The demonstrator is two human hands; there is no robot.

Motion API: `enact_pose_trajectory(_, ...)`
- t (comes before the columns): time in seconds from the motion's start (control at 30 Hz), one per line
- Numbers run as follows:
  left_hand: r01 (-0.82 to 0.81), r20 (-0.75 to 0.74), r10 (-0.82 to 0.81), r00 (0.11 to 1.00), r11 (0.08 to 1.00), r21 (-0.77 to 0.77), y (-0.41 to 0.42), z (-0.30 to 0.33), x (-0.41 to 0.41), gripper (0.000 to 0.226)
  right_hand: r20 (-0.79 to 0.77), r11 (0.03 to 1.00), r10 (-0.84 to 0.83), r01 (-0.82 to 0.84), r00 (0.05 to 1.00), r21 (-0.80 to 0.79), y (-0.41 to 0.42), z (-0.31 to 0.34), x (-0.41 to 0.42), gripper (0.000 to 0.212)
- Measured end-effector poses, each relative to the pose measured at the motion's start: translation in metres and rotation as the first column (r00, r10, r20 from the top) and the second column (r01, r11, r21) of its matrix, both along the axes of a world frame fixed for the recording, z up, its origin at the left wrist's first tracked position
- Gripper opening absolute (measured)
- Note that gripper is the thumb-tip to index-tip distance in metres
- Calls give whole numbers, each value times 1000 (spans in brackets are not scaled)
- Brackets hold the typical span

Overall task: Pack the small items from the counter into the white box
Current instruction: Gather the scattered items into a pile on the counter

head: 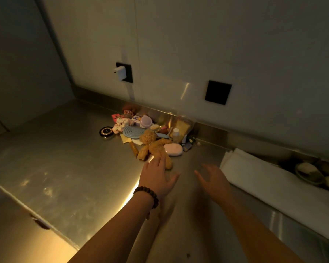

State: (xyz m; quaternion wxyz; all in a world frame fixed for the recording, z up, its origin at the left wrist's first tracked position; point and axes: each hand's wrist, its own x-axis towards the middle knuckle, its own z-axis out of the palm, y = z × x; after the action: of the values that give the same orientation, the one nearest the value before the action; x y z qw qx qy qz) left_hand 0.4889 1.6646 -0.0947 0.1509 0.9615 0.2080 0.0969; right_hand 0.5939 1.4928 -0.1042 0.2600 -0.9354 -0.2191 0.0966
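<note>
A heap of small items [150, 130] is piled on the steel desk [65, 158] against the back wall. At the near edge of the heap lies a tan plush bear [153, 146], flanked on its right by a pale pink oval case [173, 149]. Behind it a blue ridged oval piece [131, 130], a lilac round item [147, 121], a small clear bottle with a white cap [175, 134] and a floral fabric piece [120, 124] can be made out. A round black disc [106, 131] lies apart at the left of the heap.

The left hand [157, 179] is stretched out over the desk, its fingers [160, 162] spread and nearly straight; the tips are seen at the bear's lower leg, though contact cannot be confirmed. A dark bead bracelet [147, 196] is worn on that wrist. The right hand [214, 180] is held just beside it, to the right, its fingers wide and relaxed, nothing being held; it is well short of the heap.

To the right of the right hand a white, soft-looking mass [264, 179] lies along the desk; whether this is the white box cannot be told. Beyond it, dim rounded objects [310, 172] are visible but cannot be identified.

On the wall a black plate with a white plug [122, 72] and a second black plate [217, 92] are mounted.
</note>
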Motion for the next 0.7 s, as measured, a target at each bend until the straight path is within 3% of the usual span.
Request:
enact_pose_trajectory(0.13,-12,-21,11,1000,999,-33,-29,1,-25,82,59,999,46,-45,997,-11,-18,3,-26,54)
enact_pose_trajectory(0.4,84,-44,-83,996,996,28,-98,12,-58,82,123,1000,-19,19,992,3,-99,22,-76,53)
enact_pose_trajectory(0.7,405,-69,-408,910,913,-55,-256,16,-108,91,234,951,-303,308,924,14,-269,34,-188,45)
